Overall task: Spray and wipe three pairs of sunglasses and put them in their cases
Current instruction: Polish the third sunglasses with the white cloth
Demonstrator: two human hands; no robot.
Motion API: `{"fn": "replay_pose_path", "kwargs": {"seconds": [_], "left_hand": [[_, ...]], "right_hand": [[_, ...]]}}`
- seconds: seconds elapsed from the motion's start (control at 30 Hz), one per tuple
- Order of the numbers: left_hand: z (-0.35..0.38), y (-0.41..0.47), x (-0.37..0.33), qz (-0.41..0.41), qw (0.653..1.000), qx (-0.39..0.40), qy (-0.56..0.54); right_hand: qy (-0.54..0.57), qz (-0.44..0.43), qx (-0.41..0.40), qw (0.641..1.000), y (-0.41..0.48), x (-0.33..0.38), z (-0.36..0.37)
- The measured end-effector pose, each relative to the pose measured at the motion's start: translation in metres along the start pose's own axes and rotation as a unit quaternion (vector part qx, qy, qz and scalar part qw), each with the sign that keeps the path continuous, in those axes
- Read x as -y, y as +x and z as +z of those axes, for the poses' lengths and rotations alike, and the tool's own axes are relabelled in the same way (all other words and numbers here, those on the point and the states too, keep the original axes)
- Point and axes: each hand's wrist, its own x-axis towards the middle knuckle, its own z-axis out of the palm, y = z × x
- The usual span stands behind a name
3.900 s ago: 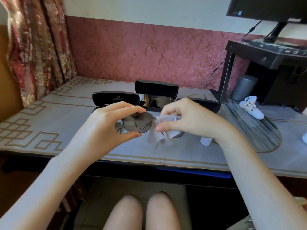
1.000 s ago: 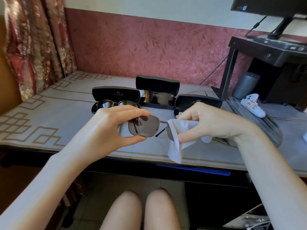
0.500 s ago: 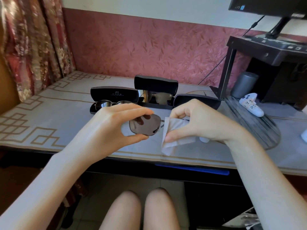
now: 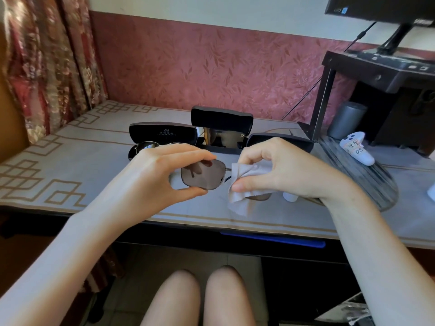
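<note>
Mid-frame, your left hand [image 4: 150, 177] pinches the sunglasses [image 4: 202, 175] by one lens rim — steadying them, I'd judge — while your right hand [image 4: 280, 172] clamps the cloth [image 4: 244, 182] over the other lens; three open cases [image 4: 164, 135] wait just behind

Bright daylight, soft shadows, wide-angle edge warp, sharp.

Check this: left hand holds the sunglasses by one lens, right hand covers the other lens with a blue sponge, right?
Not a sponge: head view shows the right hand pinching a pale grey cloth over that lens; the left hand holds the sunglasses.
</note>
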Motion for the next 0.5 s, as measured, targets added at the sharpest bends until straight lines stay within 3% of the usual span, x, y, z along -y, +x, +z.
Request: {"fn": "replay_pose_path", "kwargs": {"seconds": [0.17,0.5], "left_hand": [[-0.001,0.002,-0.002,0.013,1.000,0.006,-0.002],[-0.003,0.002,-0.003,-0.013,0.999,-0.020,-0.027]], "right_hand": [[-0.044,-0.006,0.003,0.999,0.006,-0.003,0.000],[0.042,-0.042,-0.047,0.997,0.004,-0.021,-0.002]]}}
